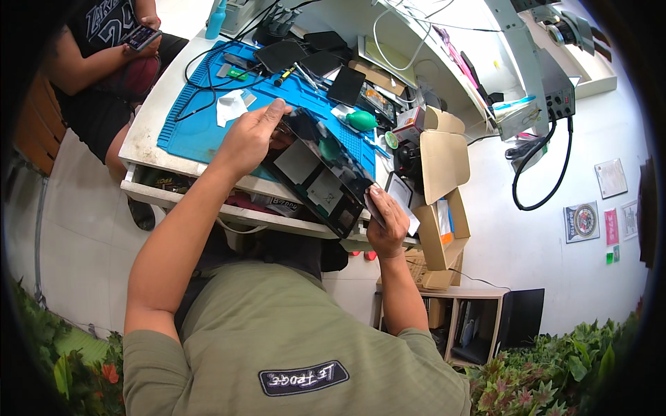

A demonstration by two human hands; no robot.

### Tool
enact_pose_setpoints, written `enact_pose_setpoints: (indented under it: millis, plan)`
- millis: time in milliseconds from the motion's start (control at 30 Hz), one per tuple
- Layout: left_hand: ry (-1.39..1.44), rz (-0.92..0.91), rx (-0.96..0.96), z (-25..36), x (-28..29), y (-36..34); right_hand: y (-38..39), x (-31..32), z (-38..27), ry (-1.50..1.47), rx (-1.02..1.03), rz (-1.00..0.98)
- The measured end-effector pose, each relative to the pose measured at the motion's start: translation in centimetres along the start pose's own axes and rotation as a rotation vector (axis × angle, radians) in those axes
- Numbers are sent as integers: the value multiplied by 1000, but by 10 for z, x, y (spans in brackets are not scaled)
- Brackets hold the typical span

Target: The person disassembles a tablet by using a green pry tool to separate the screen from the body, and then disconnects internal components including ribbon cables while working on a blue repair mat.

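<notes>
Above the front edge of the bench point(141, 144), the tablet point(316, 170) is held tilted and open, its glossy screen point(331, 148) raised off the shell point(310, 182). At the tablet's 10 o'clock end the left hand point(252, 136) pinches it, thumb uppermost; at 4 o'clock the right hand point(387, 220) grips the opposite end.

Opening it looks well advanced: screen and shell stand apart along the side facing the wearer, and 2 pale panels show inside. Both panels appear seated, so work on the inner parts seems not yet done. Laying the tablet on the mat point(182, 133), toward 10 o'clock, is also not done.

Whether the screen is wholly free, or a cable joins it to the shell, cannot be told. The left fingertips are partly hidden, the tablet's underside is out of sight, and it is unclear whether the right hand also holds the pale piece point(412, 224) beside it.
</notes>
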State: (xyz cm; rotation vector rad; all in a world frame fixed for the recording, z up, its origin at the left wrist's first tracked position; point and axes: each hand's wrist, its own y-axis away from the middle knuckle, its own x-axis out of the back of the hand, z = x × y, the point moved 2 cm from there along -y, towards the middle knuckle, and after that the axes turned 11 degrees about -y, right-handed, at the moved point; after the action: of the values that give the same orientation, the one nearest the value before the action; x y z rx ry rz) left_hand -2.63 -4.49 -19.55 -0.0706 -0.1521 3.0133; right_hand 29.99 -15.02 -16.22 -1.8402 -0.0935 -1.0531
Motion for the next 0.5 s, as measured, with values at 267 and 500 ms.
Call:
enact_pose_setpoints:
  millis: [267,500]
  plan:
    - [-98,17,-123,-1,1,-6,3,3,-1,-85,-60,74]
    - [-233,-16,-236,15,-1,-10,0,6,3,-204,-181,130]
